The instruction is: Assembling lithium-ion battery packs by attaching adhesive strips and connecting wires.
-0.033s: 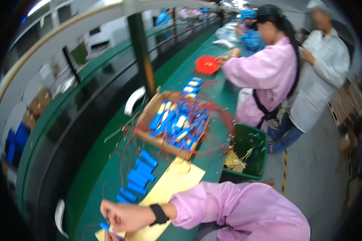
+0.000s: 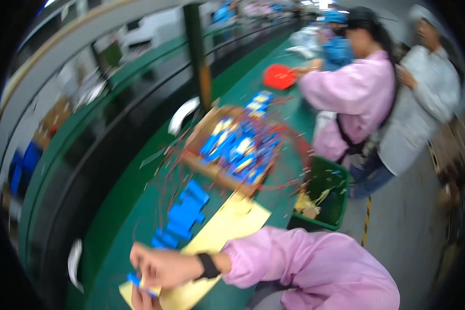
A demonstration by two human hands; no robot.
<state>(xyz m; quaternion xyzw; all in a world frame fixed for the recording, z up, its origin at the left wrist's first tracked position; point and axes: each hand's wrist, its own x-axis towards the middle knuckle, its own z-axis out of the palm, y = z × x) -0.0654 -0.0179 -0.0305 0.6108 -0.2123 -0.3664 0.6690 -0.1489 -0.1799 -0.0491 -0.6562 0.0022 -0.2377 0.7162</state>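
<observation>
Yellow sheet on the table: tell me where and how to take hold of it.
Probably best pinched at the far right corner, coming from the right: the yellow sheet looks flat and that corner is bare, whereas blue packs lie along its left side and the right hand covers part of its near end.

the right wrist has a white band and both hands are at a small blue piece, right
The wristband behind the right hand is black, not white, as the head view shows. The rest stands: that hand and the left hand are both at a small blue piece.
</observation>
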